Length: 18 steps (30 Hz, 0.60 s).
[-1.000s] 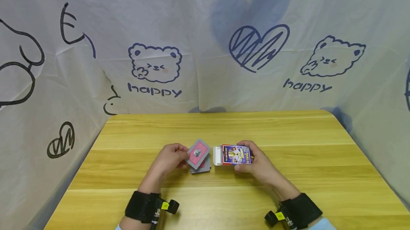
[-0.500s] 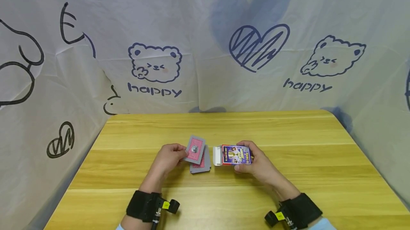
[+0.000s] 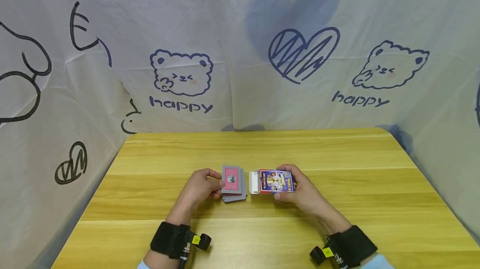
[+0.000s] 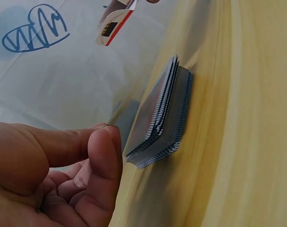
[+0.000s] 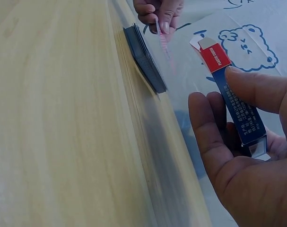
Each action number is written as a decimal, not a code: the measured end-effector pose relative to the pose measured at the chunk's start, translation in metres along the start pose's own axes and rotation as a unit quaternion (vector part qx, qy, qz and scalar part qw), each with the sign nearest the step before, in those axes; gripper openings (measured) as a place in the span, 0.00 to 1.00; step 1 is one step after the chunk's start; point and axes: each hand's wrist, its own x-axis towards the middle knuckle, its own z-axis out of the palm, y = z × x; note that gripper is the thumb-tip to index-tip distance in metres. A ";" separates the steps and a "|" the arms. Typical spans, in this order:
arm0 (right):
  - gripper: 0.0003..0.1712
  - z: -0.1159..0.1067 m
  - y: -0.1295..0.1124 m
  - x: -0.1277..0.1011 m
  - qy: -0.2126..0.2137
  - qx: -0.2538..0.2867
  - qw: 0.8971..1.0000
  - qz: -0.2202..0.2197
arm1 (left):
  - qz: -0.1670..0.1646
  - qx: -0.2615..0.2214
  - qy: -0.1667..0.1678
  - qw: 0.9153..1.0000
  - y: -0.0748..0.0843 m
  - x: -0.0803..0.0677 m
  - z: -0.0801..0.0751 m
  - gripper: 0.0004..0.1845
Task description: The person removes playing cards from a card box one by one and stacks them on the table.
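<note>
My left hand (image 3: 200, 186) pinches one card (image 3: 231, 179) over the pile of cards (image 3: 240, 196) lying on the wooden counter (image 3: 262, 148). Just right of it, my right hand (image 3: 300, 192) grasps the card box (image 3: 275, 180), its flap open. A white printed cloth (image 3: 240, 52) hangs beyond both hands.

In the head view the small stack of red-and-grey-backed playing cards (image 3: 233, 184) hid its own lower cards and all faces, and the print on the blue-and-red cardboard card box (image 3: 275, 180) was too small to read. The left wrist view cut off that box (image 4: 114, 23) at the top edge and most of the left hand (image 4: 53, 175) at the bottom and left. In the right wrist view the right hand (image 5: 247, 161) ran off the right and bottom edges, and its fingers (image 5: 207, 127) covered the box's (image 5: 230, 92) lower end.
</note>
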 end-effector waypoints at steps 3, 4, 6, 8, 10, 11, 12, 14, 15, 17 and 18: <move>0.43 0.000 -0.001 0.000 -0.001 -0.004 1.000 -0.001 | -0.004 -0.001 -0.002 1.000 0.000 0.000 0.002 0.10; 0.43 0.000 -0.001 0.000 0.000 -0.005 1.000 -0.001 | -0.005 0.002 -0.003 1.000 -0.001 0.000 0.002 0.11; 0.43 0.001 -0.002 -0.001 0.000 -0.004 1.000 0.000 | -0.006 0.008 -0.004 1.000 -0.001 0.000 0.003 0.11; 0.44 0.001 -0.003 -0.001 -0.003 -0.003 1.000 -0.001 | -0.007 0.018 -0.003 1.000 -0.001 0.000 0.003 0.10; 0.45 0.001 -0.003 -0.001 -0.005 -0.001 1.000 -0.004 | -0.002 0.031 -0.002 1.000 -0.002 -0.001 0.004 0.10; 0.45 0.001 -0.003 -0.001 -0.006 -0.001 1.000 -0.006 | 0.000 0.036 0.000 0.999 -0.002 -0.001 0.004 0.10; 0.45 0.001 -0.003 -0.001 -0.007 -0.001 1.000 -0.007 | 0.002 0.041 0.001 0.999 -0.003 -0.001 0.005 0.10; 0.45 0.001 -0.003 -0.001 -0.008 0.000 1.000 -0.009 | 0.007 0.054 0.004 0.999 -0.003 -0.002 0.005 0.10; 0.45 0.001 -0.003 -0.001 -0.008 0.000 1.000 -0.009 | 0.009 0.060 0.006 0.998 -0.003 -0.002 0.006 0.10; 0.45 0.001 -0.003 -0.001 -0.007 0.000 1.000 -0.007 | 0.008 0.071 0.012 0.997 -0.002 -0.003 0.006 0.10; 0.45 0.001 -0.003 -0.001 -0.006 0.000 1.000 -0.005 | 0.009 0.077 0.014 0.997 -0.002 -0.003 0.007 0.10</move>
